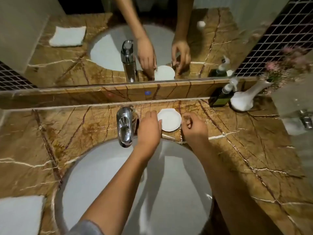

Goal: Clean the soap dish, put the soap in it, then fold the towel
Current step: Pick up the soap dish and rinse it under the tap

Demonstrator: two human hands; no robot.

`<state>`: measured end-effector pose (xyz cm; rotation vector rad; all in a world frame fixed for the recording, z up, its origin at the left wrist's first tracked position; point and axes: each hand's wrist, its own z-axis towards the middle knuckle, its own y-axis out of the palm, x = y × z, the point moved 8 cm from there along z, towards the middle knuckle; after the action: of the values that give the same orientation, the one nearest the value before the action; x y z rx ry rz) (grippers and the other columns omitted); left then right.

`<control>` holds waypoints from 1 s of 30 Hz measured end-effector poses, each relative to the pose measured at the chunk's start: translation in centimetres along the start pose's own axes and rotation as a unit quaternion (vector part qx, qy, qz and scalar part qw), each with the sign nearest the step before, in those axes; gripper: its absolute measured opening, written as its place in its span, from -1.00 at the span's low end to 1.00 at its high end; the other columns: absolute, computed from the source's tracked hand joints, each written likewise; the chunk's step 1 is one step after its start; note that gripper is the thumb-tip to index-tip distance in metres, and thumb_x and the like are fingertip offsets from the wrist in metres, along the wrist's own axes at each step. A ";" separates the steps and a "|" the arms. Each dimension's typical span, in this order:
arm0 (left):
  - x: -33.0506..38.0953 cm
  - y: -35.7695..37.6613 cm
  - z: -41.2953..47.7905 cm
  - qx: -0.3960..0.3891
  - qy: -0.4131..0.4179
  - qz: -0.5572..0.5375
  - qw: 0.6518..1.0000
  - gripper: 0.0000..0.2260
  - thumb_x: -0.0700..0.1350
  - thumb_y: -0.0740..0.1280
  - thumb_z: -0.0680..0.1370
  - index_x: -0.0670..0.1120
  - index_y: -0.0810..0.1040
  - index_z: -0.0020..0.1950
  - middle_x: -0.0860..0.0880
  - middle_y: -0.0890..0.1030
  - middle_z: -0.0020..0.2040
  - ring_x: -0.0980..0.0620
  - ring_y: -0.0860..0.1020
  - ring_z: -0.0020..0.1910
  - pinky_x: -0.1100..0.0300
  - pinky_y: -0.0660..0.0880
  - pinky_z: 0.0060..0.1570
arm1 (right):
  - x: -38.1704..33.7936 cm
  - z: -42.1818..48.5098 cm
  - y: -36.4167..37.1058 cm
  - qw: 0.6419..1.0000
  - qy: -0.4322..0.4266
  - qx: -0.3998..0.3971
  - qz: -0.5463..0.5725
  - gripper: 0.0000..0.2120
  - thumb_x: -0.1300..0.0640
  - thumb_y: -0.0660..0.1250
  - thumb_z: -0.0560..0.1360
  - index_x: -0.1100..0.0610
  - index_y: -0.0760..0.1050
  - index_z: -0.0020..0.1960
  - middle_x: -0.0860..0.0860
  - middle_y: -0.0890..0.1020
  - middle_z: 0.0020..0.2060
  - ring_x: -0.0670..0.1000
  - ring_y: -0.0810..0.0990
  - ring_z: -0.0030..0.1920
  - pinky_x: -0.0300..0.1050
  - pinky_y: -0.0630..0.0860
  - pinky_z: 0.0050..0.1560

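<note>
Behind the sink (108, 175), on the brown marble counter (245, 150) by the backsplash, sits the white dish (170, 119), just right of the chrome tap (124, 126). From the head view, the left hand (149, 128) reaches over the basin with its fingers together, tips touching the dish's left rim; whether it grips the rim cannot be told. The right hand (194, 128) rests just right of the dish, fingers curled in loosely, holding nothing that shows. A white towel (20, 214) lies flat at the near left corner of the counter. A dark pump bottle (221, 97) and a white vase (245, 99) stand at the far right. The mirror (101, 39) above repeats the scene.
</note>
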<state>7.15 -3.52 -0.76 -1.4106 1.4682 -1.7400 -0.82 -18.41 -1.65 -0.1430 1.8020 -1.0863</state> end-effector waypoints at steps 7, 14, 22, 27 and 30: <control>-2.2 1.4 1.7 0.016 -0.091 -0.076 0.993 -0.81 -0.07 0.19 0.60 -0.15 0.50 0.09 -0.15 0.56 0.05 -0.15 0.54 -0.07 0.09 0.41 -0.20 | 1.2 1.4 1.6 0.996 0.070 0.043 0.038 -0.84 0.15 0.31 0.50 0.16 0.63 -0.01 0.10 0.67 -0.09 0.00 0.47 -0.18 -0.25 0.30 -0.25; -2.0 1.5 1.3 0.007 -0.101 -0.079 0.992 -0.82 -0.10 0.21 0.58 -0.18 0.51 0.03 -0.16 0.59 -0.05 -0.16 0.55 -0.11 0.02 0.52 -0.16 | 1.4 1.1 1.7 0.997 0.061 0.047 0.028 -0.89 0.20 0.33 0.50 0.22 0.60 -0.11 0.10 0.63 -0.21 0.03 0.49 -0.22 -0.33 0.28 -0.38; -1.4 1.5 -1.8 -0.019 -0.076 -0.047 0.996 -0.81 -0.13 0.20 0.59 -0.23 0.52 0.05 -0.21 0.61 -0.02 -0.22 0.56 -0.06 0.01 0.47 -0.14 | 2.7 -1.8 1.4 0.995 0.086 -0.010 0.053 -0.88 0.18 0.31 0.48 0.23 0.53 -0.18 0.03 0.49 -0.37 0.13 0.54 -0.27 -0.13 0.48 -0.34; -1.7 1.1 -5.4 -0.037 -0.060 -0.038 0.997 -0.80 -0.12 0.22 0.58 -0.24 0.54 0.01 -0.21 0.63 -0.09 -0.22 0.58 -0.12 0.02 0.48 -0.19 | 3.6 -5.1 1.7 0.992 0.081 -0.055 0.076 -0.91 0.22 0.32 0.47 0.23 0.50 -0.18 0.09 0.50 -0.38 0.29 0.61 -0.24 0.13 0.61 -0.16; -2.6 1.3 -7.9 -0.063 -0.072 -0.036 0.995 -0.81 -0.13 0.21 0.58 -0.23 0.55 -0.02 -0.21 0.64 -0.11 -0.22 0.59 -0.13 0.03 0.50 -0.21 | 3.7 -7.6 2.1 0.991 0.084 -0.077 0.076 -0.91 0.25 0.30 0.46 0.28 0.50 -0.18 0.21 0.55 -0.35 0.29 0.62 -0.23 0.09 0.57 -0.13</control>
<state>0.72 1.71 -2.25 -1.6376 1.4869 -1.5738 -7.89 -14.48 -4.86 -0.0049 2.0129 -0.8731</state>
